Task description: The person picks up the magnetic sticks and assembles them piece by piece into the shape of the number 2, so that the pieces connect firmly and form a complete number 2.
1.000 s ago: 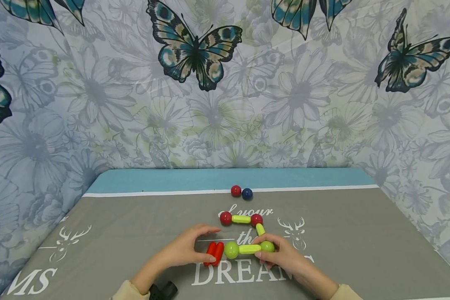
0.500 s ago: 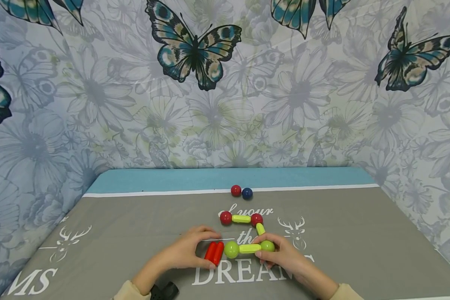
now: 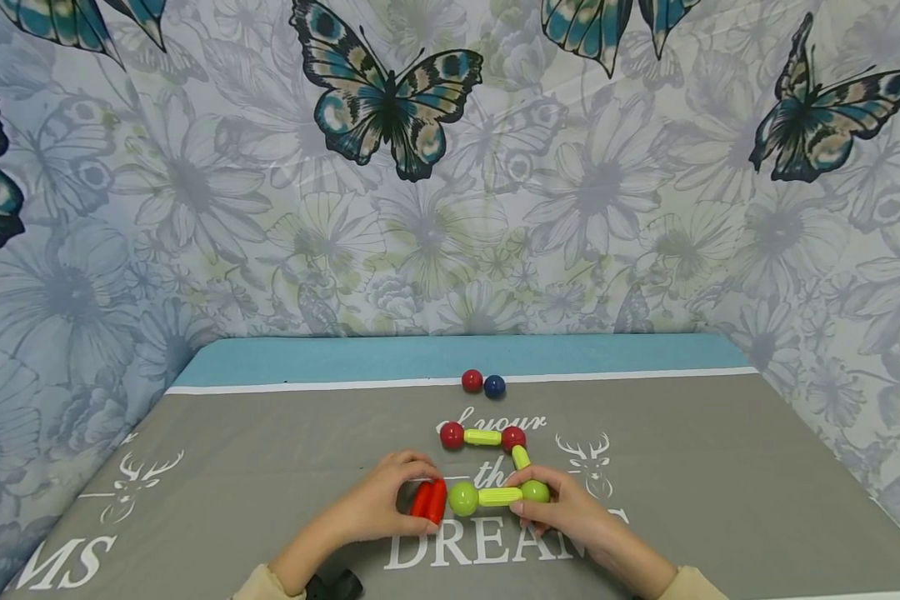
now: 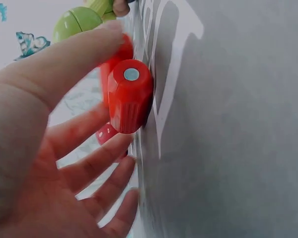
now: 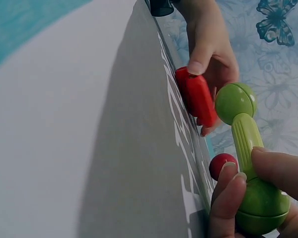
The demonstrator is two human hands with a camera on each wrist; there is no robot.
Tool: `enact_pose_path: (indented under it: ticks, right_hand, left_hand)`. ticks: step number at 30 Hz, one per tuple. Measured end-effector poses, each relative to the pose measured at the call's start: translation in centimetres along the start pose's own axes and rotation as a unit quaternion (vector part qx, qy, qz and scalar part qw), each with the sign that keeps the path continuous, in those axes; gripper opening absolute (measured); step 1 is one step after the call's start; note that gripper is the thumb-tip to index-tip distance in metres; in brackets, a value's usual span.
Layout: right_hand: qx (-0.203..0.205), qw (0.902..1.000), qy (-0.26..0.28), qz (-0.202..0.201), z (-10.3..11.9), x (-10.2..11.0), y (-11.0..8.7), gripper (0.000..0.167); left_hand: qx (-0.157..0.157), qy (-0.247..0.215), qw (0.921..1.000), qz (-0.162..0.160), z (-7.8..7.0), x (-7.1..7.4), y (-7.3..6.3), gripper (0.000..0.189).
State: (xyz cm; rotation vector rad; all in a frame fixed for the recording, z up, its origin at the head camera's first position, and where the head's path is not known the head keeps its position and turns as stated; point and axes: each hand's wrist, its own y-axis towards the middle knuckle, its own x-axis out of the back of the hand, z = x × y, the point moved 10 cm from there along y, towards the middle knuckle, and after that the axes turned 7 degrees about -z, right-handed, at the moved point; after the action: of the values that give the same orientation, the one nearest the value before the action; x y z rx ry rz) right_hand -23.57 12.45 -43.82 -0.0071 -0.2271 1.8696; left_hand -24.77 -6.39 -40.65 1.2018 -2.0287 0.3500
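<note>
Two red rods (image 3: 427, 501) lie side by side at my left hand (image 3: 386, 500). Its thumb and index finger pinch the right-hand rod at its two ends. A pale round disc marks the end of the nearer red rod (image 4: 131, 96) in the left wrist view. My right hand (image 3: 558, 500) grips a green ball (image 5: 262, 206) at the corner of a chain. From it a yellow-green rod (image 3: 499, 497) runs left to another green ball (image 3: 463, 500), close beside the red rods. A second yellow-green rod (image 3: 521, 457) leads back to a red ball (image 3: 513, 439).
The chain's far side is a yellow-green rod (image 3: 483, 437) ending in another red ball (image 3: 452, 436). Behind it sit a loose red ball (image 3: 472, 382) and a dark blue ball (image 3: 494, 387). A grey printed cloth (image 3: 270, 467) covers the table; a butterfly-patterned backdrop (image 3: 592, 250) stands behind.
My left fingers have closed in on the red rods, and the right-hand rod has shifted slightly away from me. The right hand and the chain have stayed in place.
</note>
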Motion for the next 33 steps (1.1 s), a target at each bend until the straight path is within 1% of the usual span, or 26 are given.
enact_pose_path:
  ticks: [3,5,6,7,8,9,10,11,13,14,15,16,18,20,23,26,28,30,33]
  right_hand:
    - [-0.001,1.0,0.001,0.002,0.0,0.0,0.0,0.03]
    - [-0.001,1.0,0.001,0.004,-0.1,0.0,0.0,0.03]
    - [-0.001,1.0,0.002,0.005,-0.1,0.0,0.0,0.03]
    - [0.0,1.0,0.001,0.005,-0.1,0.0,0.0,0.03]
    - [-0.001,1.0,0.001,0.005,-0.1,0.0,0.0,0.03]
    - [-0.001,1.0,0.002,0.006,-0.1,0.0,0.0,0.03]
    - [-0.001,1.0,0.002,0.006,-0.1,0.0,0.0,0.03]
    - [-0.001,1.0,0.003,0.006,-0.1,0.0,0.0,0.03]
    - [-0.003,1.0,0.003,0.006,-0.1,0.0,0.0,0.03]
    - [-0.004,1.0,0.003,0.005,-0.2,0.0,0.0,0.03]
    - [-0.005,1.0,0.002,0.004,-0.2,0.0,0.0,0.031]
    - [-0.006,1.0,0.002,0.004,-0.2,0.1,0.0,0.031]
    - [-0.008,1.0,0.003,0.003,-0.2,0.1,0.0,0.031]
    - [-0.009,0.9999,0.004,0.004,-0.2,0.0,0.0,0.031]
    - [-0.008,0.9999,0.005,0.006,-0.2,0.0,0.0,0.031]
    - [-0.005,1.0,0.005,0.006,-0.1,0.0,0.0,0.032]
    - [-0.001,1.0,0.006,0.005,0.1,0.0,-0.1,0.031]
    - [0.001,1.0,0.006,0.003,0.1,0.1,-0.1,0.031]
    - [0.0,1.0,0.006,0.002,0.1,0.0,-0.1,0.03]
  left_hand:
    - [0.002,-0.036,0.9988,-0.032,0.2,0.7,0.1,0.05]
    - [0.006,-0.066,0.9963,-0.055,0.4,1.4,0.1,0.05]
    - [0.012,-0.084,0.9943,-0.065,0.4,1.7,0.2,0.05]
    - [0.022,-0.113,0.9907,-0.073,0.5,2.1,0.2,0.05]
    - [0.029,-0.152,0.9847,-0.08,0.4,2.5,0.2,0.05]
    - [0.039,-0.196,0.9761,-0.085,0.5,2.8,0.1,0.051]
    - [0.054,-0.243,0.9647,-0.087,0.6,3.1,0.1,0.052]
    - [0.067,-0.289,0.951,-0.088,0.6,3.3,0.1,0.053]
    - [0.093,-0.377,0.918,-0.082,0.6,3.4,0.0,0.056]
    - [0.106,-0.408,0.9036,-0.08,0.6,3.4,-0.1,0.056]
    - [0.121,-0.43,0.8914,-0.076,0.6,3.2,-0.3,0.055]
    - [0.133,-0.448,0.8813,-0.073,0.7,3.1,-0.4,0.054]
    - [0.158,-0.469,0.8672,-0.061,0.6,2.4,-1.0,0.053]
    - [0.178,-0.476,0.8604,-0.041,0.3,1.3,-1.8,0.052]
    - [0.207,-0.481,0.8518,0.003,-0.3,-0.7,-3.2,0.052]
    - [0.22,-0.487,0.844,0.05,-1.3,-2.8,-4.2,0.049]
    - [0.222,-0.495,0.8368,0.075,-2.0,-4.0,-4.5,0.046]
    - [0.223,-0.501,0.8312,0.091,-2.4,-5.0,-4.6,0.044]
    - [0.236,-0.503,0.8252,0.1,-2.5,-6.2,-4.5,0.044]
